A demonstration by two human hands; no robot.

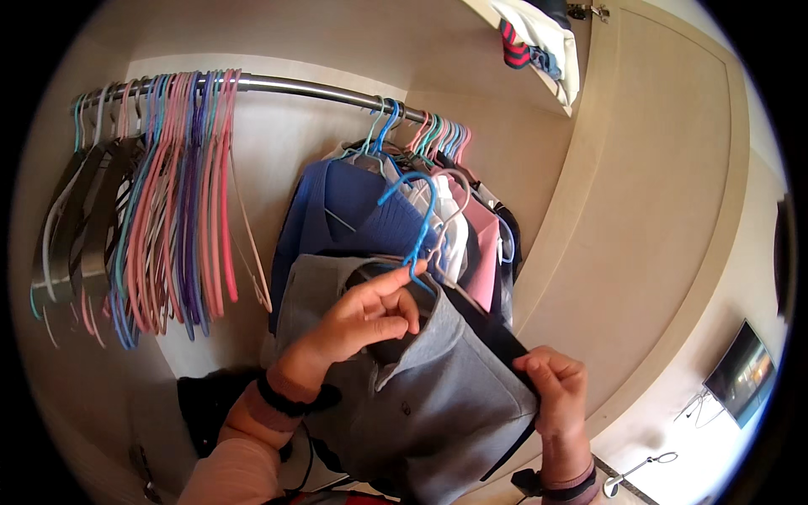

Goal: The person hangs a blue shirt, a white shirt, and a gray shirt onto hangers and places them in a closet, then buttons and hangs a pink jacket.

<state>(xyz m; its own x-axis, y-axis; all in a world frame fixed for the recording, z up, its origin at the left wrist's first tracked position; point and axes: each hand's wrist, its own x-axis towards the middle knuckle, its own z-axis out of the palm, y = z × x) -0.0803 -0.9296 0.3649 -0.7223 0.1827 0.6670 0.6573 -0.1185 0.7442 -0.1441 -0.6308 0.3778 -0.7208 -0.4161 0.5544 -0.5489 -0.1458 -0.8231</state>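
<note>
A grey collared shirt hangs in front of me on a blue hanger, whose hook stands above the collar. Right behind that hook rises a pink hanger, and a black garment lies against the back of the shirt. My left hand is over the collar opening. Its index fingertip touches the neck of the blue hanger, while the thumb and other fingers are curled; whether it grips the hanger is unclear. My right hand pinches the black garment at the shoulder, beside the shirt's right shoulder.
A metal wardrobe rail carries many bare hangers on the left. Hung clothes, with a blue V-neck top foremost, fill its right side. Folded clothes overhang a shelf above. A wardrobe door stands at the right.
</note>
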